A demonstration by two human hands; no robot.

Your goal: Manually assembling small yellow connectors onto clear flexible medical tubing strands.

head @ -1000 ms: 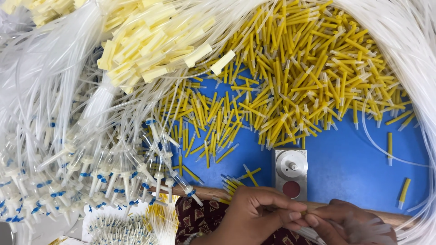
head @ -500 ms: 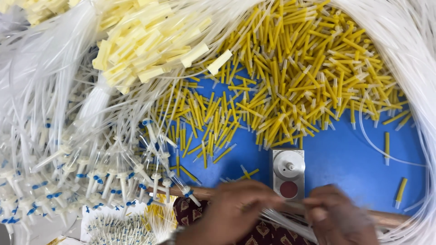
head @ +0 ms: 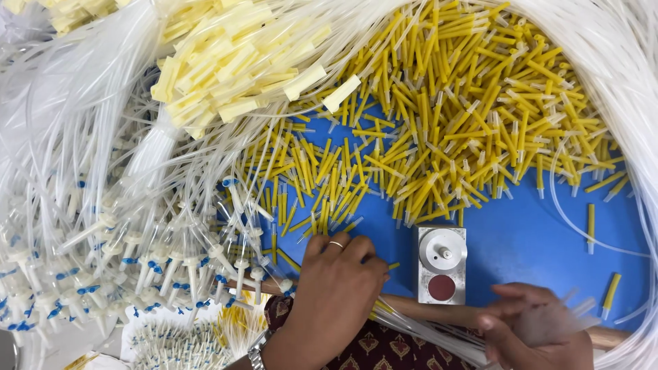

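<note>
Where the blue table (head: 534, 240) shows bare, a heap of yellow tubes (head: 439, 123) spreads beside clear tubing (head: 89, 137). The left hand (head: 336, 294) curls its fingers down among those tubes, seemingly pinching one. The right hand (head: 534, 329) loosely grips blurred clear tubing near the small grey block (head: 442, 266).

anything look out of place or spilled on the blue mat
A few yellow tubes lie alone at the right, apart from the main yellow pile. One thin clear tube loops loose across the blue mat. Otherwise nothing stands out.
</note>
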